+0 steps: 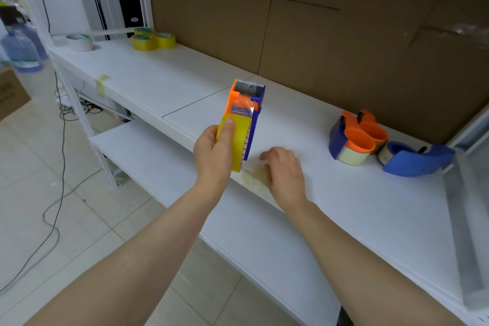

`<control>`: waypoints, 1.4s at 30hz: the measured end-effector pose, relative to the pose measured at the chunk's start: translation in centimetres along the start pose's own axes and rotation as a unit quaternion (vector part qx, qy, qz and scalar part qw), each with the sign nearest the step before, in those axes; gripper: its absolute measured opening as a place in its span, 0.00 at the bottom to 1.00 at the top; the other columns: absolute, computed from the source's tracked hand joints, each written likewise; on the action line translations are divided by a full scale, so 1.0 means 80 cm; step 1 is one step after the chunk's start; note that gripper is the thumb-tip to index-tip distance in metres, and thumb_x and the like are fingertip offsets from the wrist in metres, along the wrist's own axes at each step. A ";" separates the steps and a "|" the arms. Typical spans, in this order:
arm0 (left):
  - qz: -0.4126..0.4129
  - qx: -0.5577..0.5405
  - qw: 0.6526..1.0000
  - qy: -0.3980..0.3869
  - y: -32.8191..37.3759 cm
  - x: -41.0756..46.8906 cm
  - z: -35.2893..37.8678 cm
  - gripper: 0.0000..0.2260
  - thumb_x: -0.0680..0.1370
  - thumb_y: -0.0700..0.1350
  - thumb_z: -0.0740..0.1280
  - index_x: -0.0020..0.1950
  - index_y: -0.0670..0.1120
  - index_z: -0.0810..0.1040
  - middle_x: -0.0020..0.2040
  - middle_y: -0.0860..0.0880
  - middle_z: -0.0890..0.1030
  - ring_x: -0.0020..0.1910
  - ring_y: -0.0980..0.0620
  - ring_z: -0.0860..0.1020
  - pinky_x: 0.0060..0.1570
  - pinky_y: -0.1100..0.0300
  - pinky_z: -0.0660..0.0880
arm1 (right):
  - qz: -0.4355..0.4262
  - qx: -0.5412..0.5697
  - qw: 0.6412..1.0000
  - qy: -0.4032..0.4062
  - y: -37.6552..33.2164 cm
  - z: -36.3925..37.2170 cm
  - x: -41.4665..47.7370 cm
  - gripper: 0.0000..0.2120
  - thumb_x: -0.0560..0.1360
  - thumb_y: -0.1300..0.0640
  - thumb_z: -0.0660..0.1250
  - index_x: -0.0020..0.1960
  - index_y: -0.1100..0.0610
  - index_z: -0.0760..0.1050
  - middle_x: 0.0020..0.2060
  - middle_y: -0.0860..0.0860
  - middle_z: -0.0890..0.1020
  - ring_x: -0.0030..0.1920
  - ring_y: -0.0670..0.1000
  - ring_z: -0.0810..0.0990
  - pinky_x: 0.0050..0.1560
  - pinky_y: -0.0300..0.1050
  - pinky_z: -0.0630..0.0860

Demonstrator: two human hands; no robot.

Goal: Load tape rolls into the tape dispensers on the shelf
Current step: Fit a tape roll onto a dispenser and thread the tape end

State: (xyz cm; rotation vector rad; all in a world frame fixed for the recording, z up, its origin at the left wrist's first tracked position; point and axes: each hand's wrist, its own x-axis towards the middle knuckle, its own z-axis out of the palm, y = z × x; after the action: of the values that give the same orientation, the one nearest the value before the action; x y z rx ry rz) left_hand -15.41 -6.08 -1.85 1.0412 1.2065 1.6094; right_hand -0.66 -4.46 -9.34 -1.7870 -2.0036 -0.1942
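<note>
My left hand (pixel 213 152) grips an orange and blue tape dispenser (pixel 246 106) with a yellow tape roll (pixel 235 140) in it, held above the front edge of the white shelf (pixel 370 206); my thumb lies on the roll. My right hand (pixel 284 171) rests flat on the shelf over a crumpled strip of yellowish tape (pixel 254 178). To the right stand an orange and blue dispenser (pixel 354 137) and an all-blue dispenser (pixel 418 157), each with a pale roll in it. At the far left lie yellow tape rolls (pixel 153 39) and a white roll (pixel 79 42).
A brown cardboard panel (pixel 317 34) backs the shelf. A lower white shelf board (pixel 158 161) sits below and to the left. A tape scrap (pixel 102 82) sticks to the shelf edge. Cables (pixel 60 167) trail over the tiled floor, beside a water bottle (pixel 22 53).
</note>
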 end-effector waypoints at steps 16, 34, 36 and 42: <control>0.055 0.004 0.985 -0.161 -0.017 -0.045 0.038 0.21 0.68 0.61 0.65 0.34 0.42 0.71 0.31 0.46 0.71 0.32 0.50 0.67 0.34 0.55 0.65 | 0.197 0.415 0.872 0.172 0.015 -0.202 0.019 0.09 0.75 0.60 0.63 0.38 0.52 0.78 0.39 0.43 0.76 0.43 0.40 0.73 0.46 0.36 0.69; 0.052 0.025 0.976 -0.212 -0.017 -0.084 0.077 0.22 0.66 0.64 0.64 0.35 0.44 0.75 0.32 0.43 0.74 0.33 0.47 0.71 0.35 0.51 0.69 | 0.139 0.109 0.979 0.098 0.049 -0.229 -0.002 0.11 0.71 0.52 0.71 0.51 0.56 0.79 0.53 0.51 0.75 0.51 0.46 0.72 0.43 0.34 0.66; 0.051 0.028 0.976 -0.210 -0.018 -0.086 0.079 0.22 0.66 0.64 0.64 0.35 0.43 0.75 0.32 0.44 0.73 0.32 0.48 0.70 0.34 0.51 0.69 | 0.111 0.099 0.982 0.115 0.049 -0.228 -0.006 0.07 0.73 0.55 0.70 0.47 0.58 0.79 0.51 0.52 0.77 0.51 0.49 0.74 0.47 0.38 0.66; 0.044 0.060 0.974 -0.214 -0.011 -0.091 0.090 0.19 0.72 0.58 0.66 0.31 0.45 0.70 0.28 0.49 0.70 0.30 0.49 0.68 0.34 0.53 0.68 | 0.064 0.024 0.987 0.149 0.043 -0.227 -0.015 0.06 0.78 0.56 0.62 0.49 0.58 0.75 0.49 0.51 0.79 0.48 0.49 0.74 0.45 0.38 0.63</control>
State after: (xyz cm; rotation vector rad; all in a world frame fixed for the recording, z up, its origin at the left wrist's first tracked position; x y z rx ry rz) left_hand -6.31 -10.89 -2.27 1.4489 0.9813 1.2969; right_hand 7.02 -12.11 5.69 -1.7338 -1.6674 -0.3465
